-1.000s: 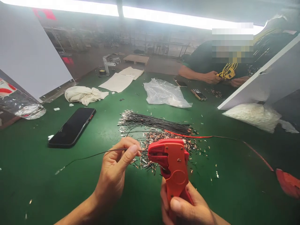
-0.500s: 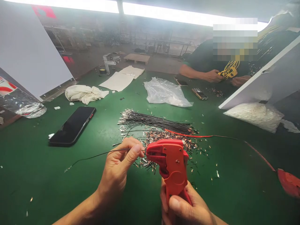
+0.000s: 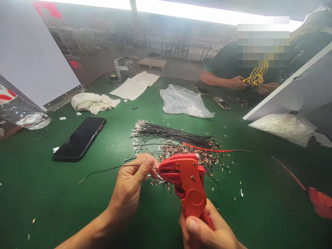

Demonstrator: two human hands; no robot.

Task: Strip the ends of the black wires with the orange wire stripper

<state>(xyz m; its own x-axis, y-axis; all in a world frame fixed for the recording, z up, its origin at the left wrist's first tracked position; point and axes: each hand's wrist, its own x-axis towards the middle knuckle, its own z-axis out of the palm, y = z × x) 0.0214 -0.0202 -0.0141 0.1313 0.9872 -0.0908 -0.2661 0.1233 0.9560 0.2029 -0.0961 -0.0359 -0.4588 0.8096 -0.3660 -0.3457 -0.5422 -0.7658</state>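
Note:
Between the thumb and fingers of my left hand (image 3: 135, 180) is a thin black wire (image 3: 106, 169), its loose end trailing left with a small metal tip. The wire's other end meets the jaws of a red wire stripper (image 3: 190, 186); how far it reaches inside is hidden. My right hand (image 3: 210, 228) is wrapped round the stripper's handles. Just beyond the tool lies a bundle of black wires (image 3: 173, 133), with silvery tips at its left. Scraps of stripped insulation and copper (image 3: 178, 152) are heaped in front of that bundle, partly behind the stripper.
A black phone (image 3: 80, 138) lies at left, near a white cloth (image 3: 94, 103) and a water bottle (image 3: 28, 114). A clear plastic bag (image 3: 184, 100) sits farther back. A red strip (image 3: 207, 149) crosses toward the right. Across the table a co-worker's hands (image 3: 238, 83) hold yellow wires.
The stripper has shifted slightly left and tilted, its jaws now nearer my left fingers. The wire's trailing end has moved a little right and up. Both hands keep their hold.

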